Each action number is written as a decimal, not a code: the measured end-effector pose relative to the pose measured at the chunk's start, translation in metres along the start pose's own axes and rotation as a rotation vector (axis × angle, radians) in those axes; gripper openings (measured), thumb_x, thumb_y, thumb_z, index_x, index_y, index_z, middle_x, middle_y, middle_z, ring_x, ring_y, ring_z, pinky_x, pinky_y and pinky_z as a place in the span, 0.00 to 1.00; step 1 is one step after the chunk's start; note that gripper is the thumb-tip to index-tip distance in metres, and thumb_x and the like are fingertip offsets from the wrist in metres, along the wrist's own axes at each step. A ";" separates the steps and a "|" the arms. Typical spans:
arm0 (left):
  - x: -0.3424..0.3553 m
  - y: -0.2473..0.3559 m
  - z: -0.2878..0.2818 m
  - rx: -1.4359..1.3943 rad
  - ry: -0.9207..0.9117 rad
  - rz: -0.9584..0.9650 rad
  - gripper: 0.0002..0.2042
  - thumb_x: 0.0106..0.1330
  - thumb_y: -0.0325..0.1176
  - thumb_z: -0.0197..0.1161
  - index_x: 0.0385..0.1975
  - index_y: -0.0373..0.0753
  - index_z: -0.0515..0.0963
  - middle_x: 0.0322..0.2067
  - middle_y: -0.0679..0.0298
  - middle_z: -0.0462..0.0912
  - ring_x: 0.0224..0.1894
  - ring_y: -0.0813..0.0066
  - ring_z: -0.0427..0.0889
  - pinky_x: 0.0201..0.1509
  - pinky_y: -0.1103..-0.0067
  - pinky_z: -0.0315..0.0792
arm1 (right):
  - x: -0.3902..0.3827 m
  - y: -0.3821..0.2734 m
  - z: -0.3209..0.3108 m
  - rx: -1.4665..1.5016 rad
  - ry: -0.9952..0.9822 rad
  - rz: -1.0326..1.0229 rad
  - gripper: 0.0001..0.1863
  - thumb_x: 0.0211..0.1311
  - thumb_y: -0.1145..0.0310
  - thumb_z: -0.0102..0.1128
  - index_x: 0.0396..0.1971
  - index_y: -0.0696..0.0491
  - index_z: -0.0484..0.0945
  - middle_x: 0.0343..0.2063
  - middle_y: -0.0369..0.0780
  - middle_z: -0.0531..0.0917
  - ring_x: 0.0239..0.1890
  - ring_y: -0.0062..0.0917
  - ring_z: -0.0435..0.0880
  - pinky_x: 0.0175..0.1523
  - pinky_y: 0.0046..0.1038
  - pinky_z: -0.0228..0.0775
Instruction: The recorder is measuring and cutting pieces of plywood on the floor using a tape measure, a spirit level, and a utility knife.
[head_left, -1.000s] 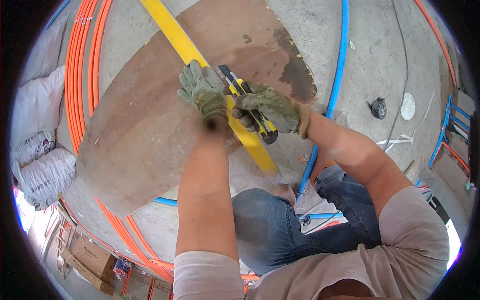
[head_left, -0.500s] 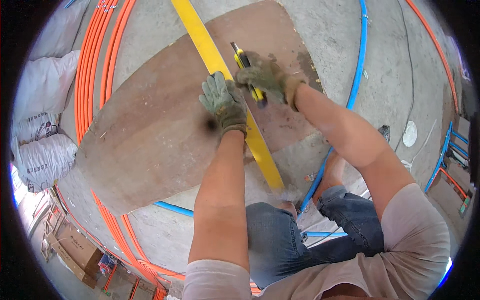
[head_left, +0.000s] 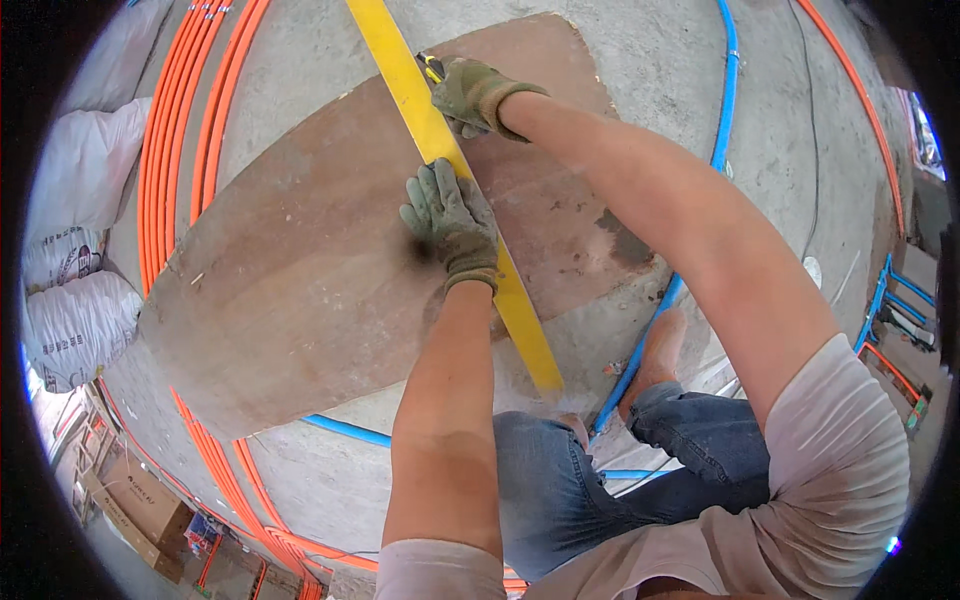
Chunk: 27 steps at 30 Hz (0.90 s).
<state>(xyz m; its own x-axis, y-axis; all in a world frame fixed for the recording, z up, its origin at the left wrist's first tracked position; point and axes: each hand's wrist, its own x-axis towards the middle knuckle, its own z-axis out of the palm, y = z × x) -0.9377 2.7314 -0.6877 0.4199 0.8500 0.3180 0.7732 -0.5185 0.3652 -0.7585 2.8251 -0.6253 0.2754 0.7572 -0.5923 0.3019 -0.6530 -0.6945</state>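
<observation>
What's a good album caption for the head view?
Left hand on a yellow bar across a brown board; right hand holding a cutter.

The gloved left hand [head_left: 455,222] is lying palm down with its fingers [head_left: 447,184] pointing away at the end of a nearly straight left arm [head_left: 445,390], while the right arm [head_left: 680,220] is slanting forward and leftward, its gloved right hand [head_left: 474,94] gripping farther ahead.

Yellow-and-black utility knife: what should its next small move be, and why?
Probably a short draw toward the body along the yellow straightedge: the right hand holds the knife beside it, and the left hand rests on the straightedge over the brown sheet.
</observation>
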 end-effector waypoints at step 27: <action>-0.001 0.004 -0.006 0.030 -0.060 0.017 0.20 0.69 0.41 0.54 0.59 0.43 0.70 0.59 0.57 0.73 0.62 0.49 0.67 0.62 0.50 0.54 | -0.008 -0.009 0.022 -1.067 -0.187 -0.418 0.12 0.56 0.65 0.59 0.37 0.52 0.87 0.33 0.42 0.87 0.34 0.32 0.88 0.38 0.33 0.80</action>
<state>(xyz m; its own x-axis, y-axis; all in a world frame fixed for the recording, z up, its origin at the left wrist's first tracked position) -0.9383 2.7279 -0.6815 0.4599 0.8458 0.2704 0.7795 -0.5304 0.3333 -0.7839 2.8250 -0.6236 -0.1395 0.8480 -0.5113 0.9780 0.0371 -0.2054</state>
